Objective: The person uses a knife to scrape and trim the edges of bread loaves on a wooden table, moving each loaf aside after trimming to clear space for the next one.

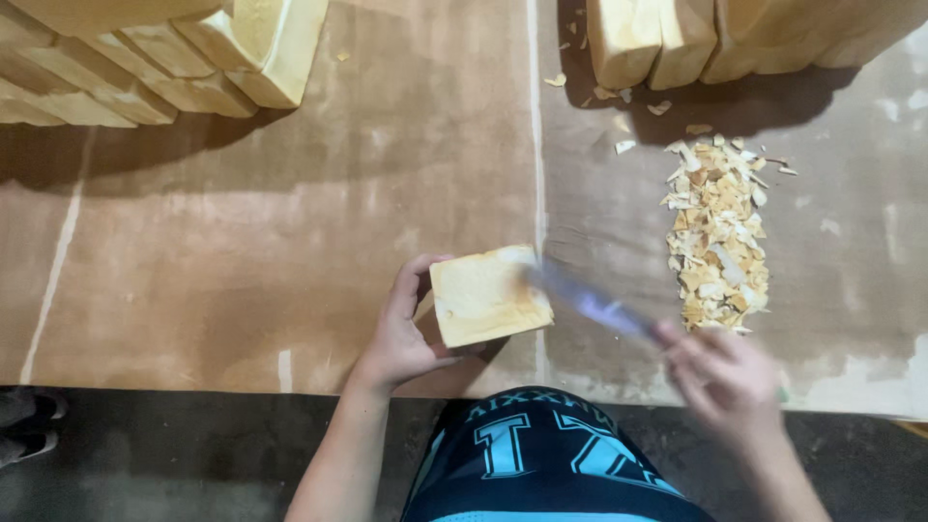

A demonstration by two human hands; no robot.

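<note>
Looking down from the head camera, the left hand (401,333) is clamped around a pale square block (490,295), thumb low on its near side and fingers wrapped over its far left edge, tilting it up off the brown counter (242,251) close to the near rim. The right hand (725,382) is clenched on the handle of a knife (590,304), whose blade is blurred and reaches leftward to touch the block's right edge. Judging by this, the block's crust or edge is being scraped; doing it well would mean keeping the blade shallow against the edge, stroking away from the holding fingers, and keeping the left grip behind the line of the blade.

A heap of pale shavings (717,237) lies on the counter just beyond the right hand, with a few loose flakes scattered farther back. Stacked pale blocks (164,58) stand at the far left, and another row of blocks (735,34) at the far right, both well apart from the hands. Between them the counter's middle is open, so there is room to swing the knife to the right. The near edge of the counter runs just under both wrists, with the dark floor (174,454) below; the block sits close to that edge, so a slip could drop it
</note>
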